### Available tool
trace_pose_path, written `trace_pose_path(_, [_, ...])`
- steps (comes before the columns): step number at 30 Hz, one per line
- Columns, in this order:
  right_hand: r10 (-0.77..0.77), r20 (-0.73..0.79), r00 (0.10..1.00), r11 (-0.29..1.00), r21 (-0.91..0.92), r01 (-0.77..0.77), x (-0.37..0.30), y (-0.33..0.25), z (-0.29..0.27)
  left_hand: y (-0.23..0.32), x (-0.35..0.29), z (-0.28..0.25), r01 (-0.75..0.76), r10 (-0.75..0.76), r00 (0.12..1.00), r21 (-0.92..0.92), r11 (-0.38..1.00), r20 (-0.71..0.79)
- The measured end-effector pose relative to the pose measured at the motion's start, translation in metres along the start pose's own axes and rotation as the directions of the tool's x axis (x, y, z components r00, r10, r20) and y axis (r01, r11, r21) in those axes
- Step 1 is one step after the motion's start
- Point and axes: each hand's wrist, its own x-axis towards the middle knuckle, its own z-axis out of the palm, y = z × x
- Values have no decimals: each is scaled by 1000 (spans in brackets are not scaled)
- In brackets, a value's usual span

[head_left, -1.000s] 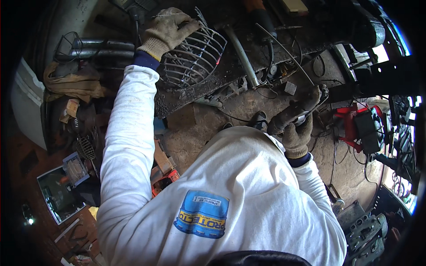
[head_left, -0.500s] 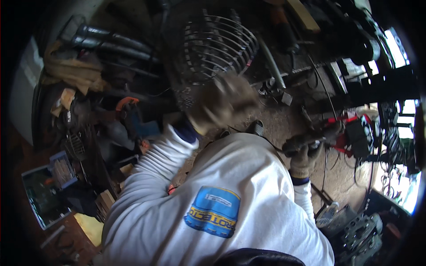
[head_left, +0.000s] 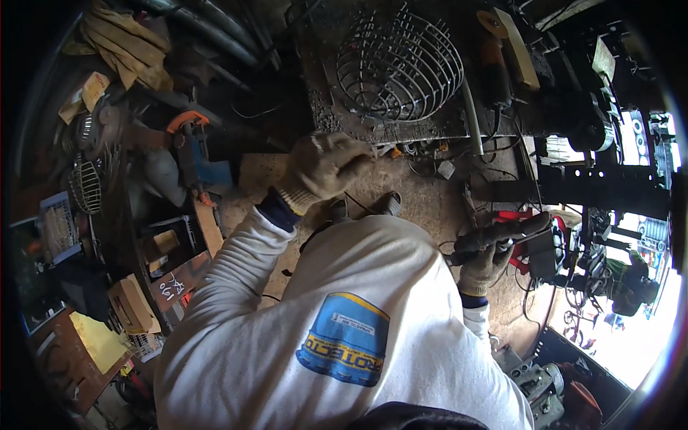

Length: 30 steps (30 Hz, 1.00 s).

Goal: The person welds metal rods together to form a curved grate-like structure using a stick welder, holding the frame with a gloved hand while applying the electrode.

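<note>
My left hand, in a worn tan work glove, is raised in front of my body near the edge of the dark workbench. Its fingers are curled in, and what they hold, if anything, is hidden. On the right, my gloved right hand is closed around a dark, long-handled tool. The tool points away to the right, and its exact kind cannot be made out. A round cage of bent metal wire rests on the bench beyond my left hand, apart from both hands.
An orange and black angle grinder and a pale pipe lie on the bench, right of the cage. Behind my right hand is a red and black machine. A blue clamp-like tool and boxes crowd the left. Another person is far right.
My left hand has drawn back left from beside the wire cage and is no longer blurred. The view has shifted, showing more of the bench. My right hand still grips the dark tool.
</note>
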Motion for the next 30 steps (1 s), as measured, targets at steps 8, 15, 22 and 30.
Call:
trace_pose_path(8, [39, 70, 997, 978, 200, -52, -13, -13, 4, -7, -25, 4, 104, -94, 994, 242, 965, -55])
trace_pose_path(15, [105, 43, 994, 967, 229, -112, -14, -25, 7, -8, 35, -9, 280, -258, 959, 287, 916, -113])
trace_pose_path(22, [118, 45, 992, 936, 329, -126, -15, -18, 2, -50, 89, 2, 98, 5, 969, 400, 911, -248])
trace_pose_path(30, [125, 30, 992, 919, 373, -127, -15, -15, -1, -44, 161, 25, 175, -365, 912, 624, 762, 190])
